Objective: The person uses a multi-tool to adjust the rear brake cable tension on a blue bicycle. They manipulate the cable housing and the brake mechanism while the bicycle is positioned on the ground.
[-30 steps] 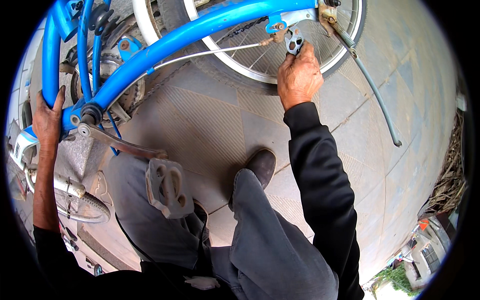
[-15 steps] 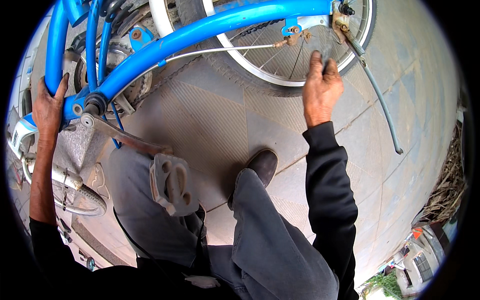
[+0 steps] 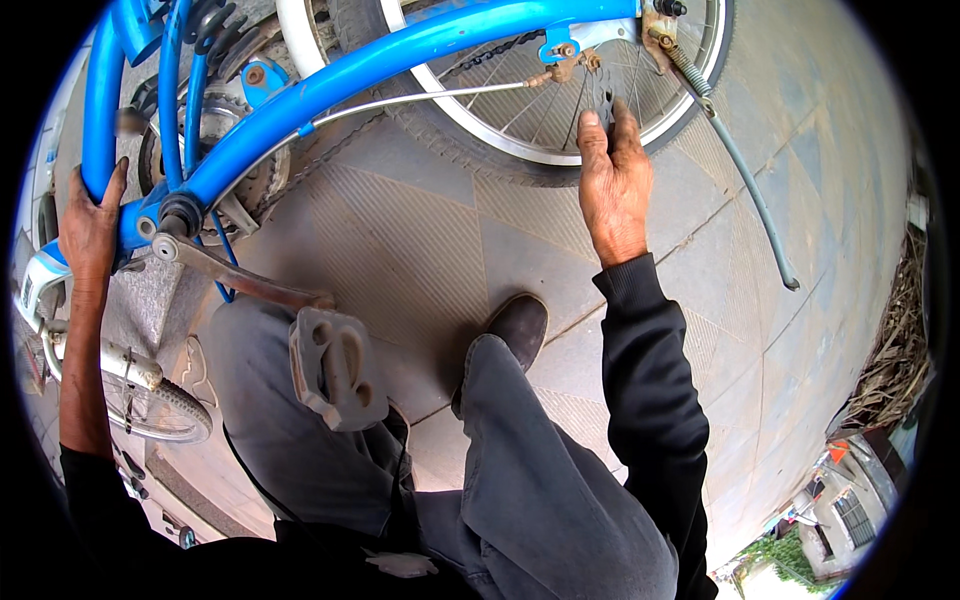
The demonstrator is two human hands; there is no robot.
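Observation:
A blue bicycle frame (image 3: 400, 60) lies tilted across the upper part of the view. My left hand (image 3: 92, 222) is closed round its lower blue tube, beside the crank (image 3: 245, 278) and pedal (image 3: 338, 368). My right hand (image 3: 618, 190) pinches a thin, flat grey metal piece with holes (image 3: 604, 100) between thumb and fingers. That piece is just below the rusty brake fitting (image 3: 562, 70), in front of the spokes of the rear wheel (image 3: 500, 150). Whether it touches the fitting, I cannot tell.
A kickstand with a spring (image 3: 750, 190) sticks out to the right of the wheel. My shoe (image 3: 518, 328) stands on the paving tiles (image 3: 400, 220). At the left is another wheel (image 3: 175, 408); dry plant litter (image 3: 885, 360) lies along the right edge.
My right hand has moved left and slightly up toward the brake fitting, with the flat metal piece now turned more face-on. The view has shifted slightly; my left hand keeps its grip.

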